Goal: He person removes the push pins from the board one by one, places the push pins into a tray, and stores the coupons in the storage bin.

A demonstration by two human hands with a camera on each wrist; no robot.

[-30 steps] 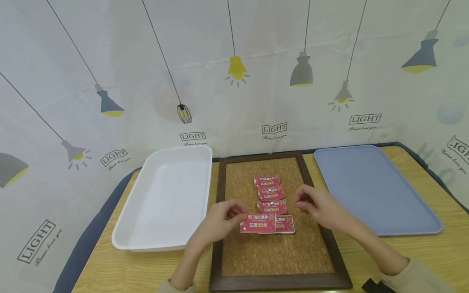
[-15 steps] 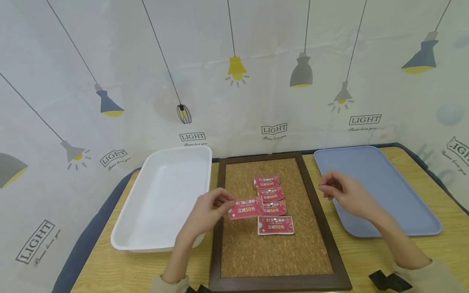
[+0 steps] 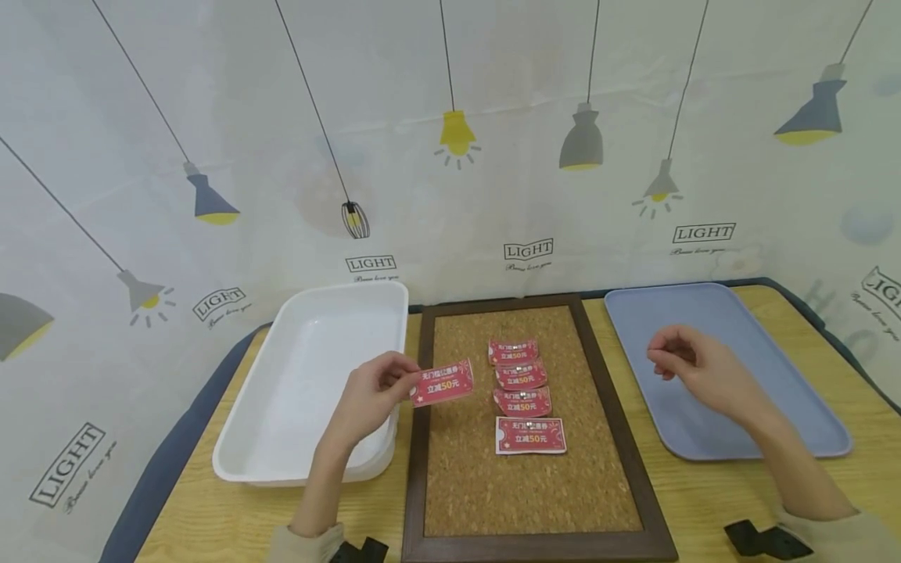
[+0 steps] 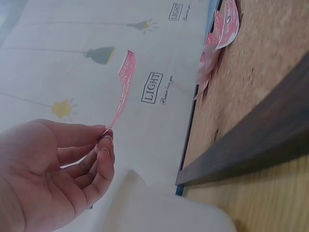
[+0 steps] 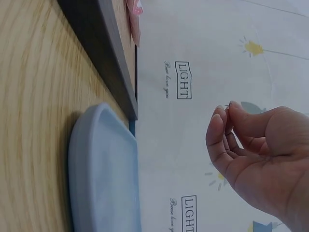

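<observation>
My left hand [image 3: 373,399] pinches the left end of a red-and-white paper coupon [image 3: 443,381] between thumb and fingers, above the left frame of a cork board [image 3: 479,493]. In the left wrist view this coupon [image 4: 123,89] bends slightly. Several like coupons lie in a column on the board, with small silver pins at their upper parts; the lowest coupon [image 3: 530,438] lies flattest. My right hand [image 3: 704,371] hovers over a blue tray [image 3: 739,328], thumb and fingertips pinched together. A tiny pin [image 5: 227,108] shows faintly between the fingertips, mostly hidden.
A deep white tray [image 3: 242,457] stands left of the board, partly under my left hand. The board has a raised dark wooden frame [image 3: 542,547]. All rest on a wooden table [image 3: 190,516] against a lamp-patterned cloth backdrop [image 3: 450,219].
My left hand has lifted the coupon off the lowest pinned one and carried it left. My right hand has moved right from the board to above the blue tray.
</observation>
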